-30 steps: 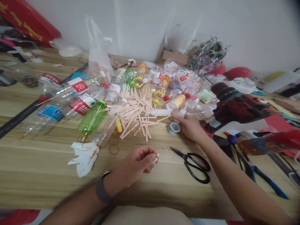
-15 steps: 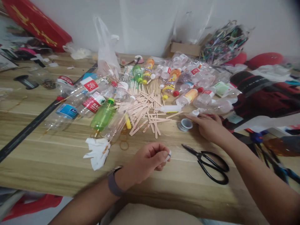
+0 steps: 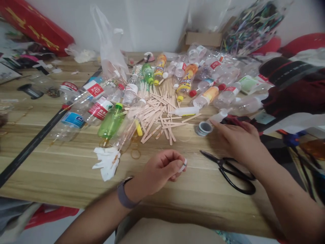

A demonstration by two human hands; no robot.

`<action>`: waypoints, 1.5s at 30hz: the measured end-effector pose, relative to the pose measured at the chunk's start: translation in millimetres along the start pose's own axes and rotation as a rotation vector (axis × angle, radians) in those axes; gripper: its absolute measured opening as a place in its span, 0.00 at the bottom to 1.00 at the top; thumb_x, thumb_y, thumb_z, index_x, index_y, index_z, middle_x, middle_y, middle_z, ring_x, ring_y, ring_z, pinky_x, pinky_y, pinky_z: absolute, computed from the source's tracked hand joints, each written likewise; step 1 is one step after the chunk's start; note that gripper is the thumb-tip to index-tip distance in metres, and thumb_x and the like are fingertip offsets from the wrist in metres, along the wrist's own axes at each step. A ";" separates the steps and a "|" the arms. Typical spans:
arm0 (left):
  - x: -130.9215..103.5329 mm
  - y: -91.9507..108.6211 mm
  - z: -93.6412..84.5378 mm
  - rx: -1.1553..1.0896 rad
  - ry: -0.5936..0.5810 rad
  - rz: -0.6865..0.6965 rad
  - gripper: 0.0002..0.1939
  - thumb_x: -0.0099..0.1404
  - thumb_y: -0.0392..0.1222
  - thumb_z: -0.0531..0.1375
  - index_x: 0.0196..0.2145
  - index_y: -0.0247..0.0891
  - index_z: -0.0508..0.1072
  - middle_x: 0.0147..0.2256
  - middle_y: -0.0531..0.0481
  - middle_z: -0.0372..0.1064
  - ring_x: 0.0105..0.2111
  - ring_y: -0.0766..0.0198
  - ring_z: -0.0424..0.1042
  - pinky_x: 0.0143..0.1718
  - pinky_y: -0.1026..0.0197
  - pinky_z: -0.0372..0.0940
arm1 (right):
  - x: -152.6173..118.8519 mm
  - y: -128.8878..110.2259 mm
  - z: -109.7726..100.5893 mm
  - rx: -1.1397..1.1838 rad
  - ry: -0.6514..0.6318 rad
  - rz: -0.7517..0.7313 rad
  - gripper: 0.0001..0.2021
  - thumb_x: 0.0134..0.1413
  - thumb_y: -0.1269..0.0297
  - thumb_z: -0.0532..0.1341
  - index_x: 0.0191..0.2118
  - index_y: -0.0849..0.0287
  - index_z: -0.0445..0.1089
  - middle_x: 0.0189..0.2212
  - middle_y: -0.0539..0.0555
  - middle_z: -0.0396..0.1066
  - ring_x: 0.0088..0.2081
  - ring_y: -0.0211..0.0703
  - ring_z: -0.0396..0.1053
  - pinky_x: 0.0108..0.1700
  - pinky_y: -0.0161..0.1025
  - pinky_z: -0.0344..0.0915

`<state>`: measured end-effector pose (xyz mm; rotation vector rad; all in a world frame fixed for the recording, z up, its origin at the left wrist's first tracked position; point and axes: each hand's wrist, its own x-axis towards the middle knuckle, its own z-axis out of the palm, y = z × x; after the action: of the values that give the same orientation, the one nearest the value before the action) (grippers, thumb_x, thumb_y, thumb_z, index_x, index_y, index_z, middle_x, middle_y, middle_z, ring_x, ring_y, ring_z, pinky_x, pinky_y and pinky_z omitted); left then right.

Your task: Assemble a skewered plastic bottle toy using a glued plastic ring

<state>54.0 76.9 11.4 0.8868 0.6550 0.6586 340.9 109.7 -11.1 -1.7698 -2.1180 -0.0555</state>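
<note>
My left hand (image 3: pixel 167 167) is closed on a small white ring-like piece (image 3: pixel 183 165) above the front of the wooden table. My right hand (image 3: pixel 236 137) reaches to the right of a grey tape roll (image 3: pixel 203 128), its fingertips at a small translucent white bottle (image 3: pixel 218 116); whether they grip it is hard to tell. Black-handled scissors (image 3: pixel 228 171) lie between my hands, partly under my right forearm. Flat wooden sticks (image 3: pixel 158 117) are piled beyond my left hand.
Plastic bottles (image 3: pixel 111 123) lie left of the sticks, and several more (image 3: pixel 188 81) behind them. A crumpled white tissue (image 3: pixel 106 162) rests front left. A black bar (image 3: pixel 33 149) crosses the left side. A dark red and black object (image 3: pixel 291 84) stands at right.
The view has shifted a little. My right hand has moved slightly right along with the small white bottle, which now tilts differently beside the tape roll. My left hand keeps its pinch.
</note>
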 end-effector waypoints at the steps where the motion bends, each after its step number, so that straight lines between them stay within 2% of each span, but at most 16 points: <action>1: 0.1 -0.2 0.0 0.006 -0.001 0.002 0.19 0.57 0.54 0.65 0.30 0.35 0.67 0.27 0.54 0.63 0.22 0.75 0.54 0.23 0.67 0.50 | -2.6 -8.6 -5.8 -0.084 0.040 -0.035 0.20 0.61 0.69 0.52 0.56 0.49 0.69 0.38 0.60 0.78 0.48 0.63 0.72 0.58 0.63 0.51; 4: 0.3 -1.3 -0.7 0.025 -0.005 0.007 0.20 0.58 0.55 0.65 0.30 0.36 0.66 0.27 0.55 0.63 0.21 0.74 0.54 0.22 0.67 0.51 | -8.9 -42.6 -21.2 -0.194 0.227 -0.146 0.14 0.64 0.65 0.53 0.50 0.56 0.72 0.38 0.62 0.79 0.46 0.63 0.74 0.52 0.61 0.59; 7: 0.1 -2.9 -2.4 0.047 -0.008 0.015 0.19 0.60 0.55 0.64 0.30 0.36 0.66 0.27 0.55 0.62 0.22 0.74 0.54 0.23 0.67 0.51 | -11.3 -80.1 -26.7 0.028 0.298 -0.235 0.09 0.63 0.68 0.57 0.46 0.55 0.72 0.38 0.58 0.79 0.40 0.55 0.76 0.44 0.53 0.63; 10: -0.5 -4.7 -4.7 0.069 -0.013 0.035 0.16 0.63 0.52 0.62 0.31 0.36 0.67 0.28 0.55 0.63 0.23 0.74 0.55 0.24 0.68 0.52 | -11.9 -107.6 -21.3 0.293 0.250 -0.289 0.09 0.61 0.72 0.58 0.44 0.53 0.71 0.34 0.53 0.79 0.37 0.49 0.75 0.41 0.47 0.65; 12: -0.7 -5.7 -6.2 0.074 -0.014 0.050 0.14 0.64 0.51 0.61 0.32 0.36 0.67 0.28 0.55 0.63 0.24 0.74 0.55 0.24 0.68 0.53 | -13.7 -117.0 -14.9 0.461 0.220 -0.281 0.11 0.60 0.75 0.58 0.44 0.53 0.70 0.32 0.51 0.78 0.36 0.46 0.75 0.39 0.45 0.67; 15: 0.2 -6.9 -7.6 0.075 0.003 0.053 0.13 0.65 0.49 0.60 0.32 0.36 0.67 0.27 0.56 0.61 0.23 0.74 0.55 0.24 0.69 0.53 | -19.1 -120.2 -5.9 0.648 0.238 -0.286 0.12 0.58 0.77 0.57 0.43 0.54 0.71 0.32 0.51 0.77 0.36 0.45 0.75 0.39 0.43 0.69; 17: 1.4 -8.0 -8.0 0.073 0.013 0.044 0.13 0.65 0.48 0.60 0.31 0.36 0.66 0.26 0.57 0.60 0.22 0.74 0.54 0.24 0.68 0.53 | -22.8 -119.0 -1.5 0.690 0.263 -0.326 0.13 0.56 0.78 0.58 0.43 0.54 0.72 0.32 0.52 0.77 0.37 0.46 0.75 0.40 0.44 0.69; 28: 2.3 -10.4 -5.0 0.063 0.006 -0.021 0.12 0.65 0.48 0.59 0.31 0.36 0.66 0.24 0.58 0.59 0.22 0.74 0.54 0.24 0.67 0.52 | -29.7 -117.2 8.1 0.697 0.275 -0.323 0.12 0.55 0.77 0.60 0.43 0.55 0.71 0.31 0.52 0.76 0.37 0.47 0.75 0.40 0.46 0.68; 36: 0.7 -5.0 -3.0 0.078 -0.014 -0.047 0.15 0.63 0.52 0.61 0.30 0.37 0.66 0.25 0.57 0.59 0.24 0.72 0.56 0.26 0.66 0.53 | -32.6 -116.1 9.2 0.752 0.260 -0.315 0.13 0.55 0.78 0.61 0.43 0.55 0.73 0.32 0.52 0.75 0.38 0.46 0.74 0.40 0.46 0.67; 45: 0.7 -4.8 -2.4 0.066 -0.046 -0.029 0.16 0.64 0.53 0.60 0.31 0.36 0.65 0.27 0.56 0.60 0.24 0.74 0.55 0.25 0.67 0.52 | -33.5 -116.4 9.9 0.767 0.245 -0.300 0.13 0.56 0.78 0.60 0.42 0.54 0.72 0.31 0.51 0.75 0.37 0.47 0.73 0.39 0.47 0.66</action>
<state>53.8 76.4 6.0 0.9488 0.6503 0.5917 231.6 56.8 -6.4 -0.9465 -1.8469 0.3880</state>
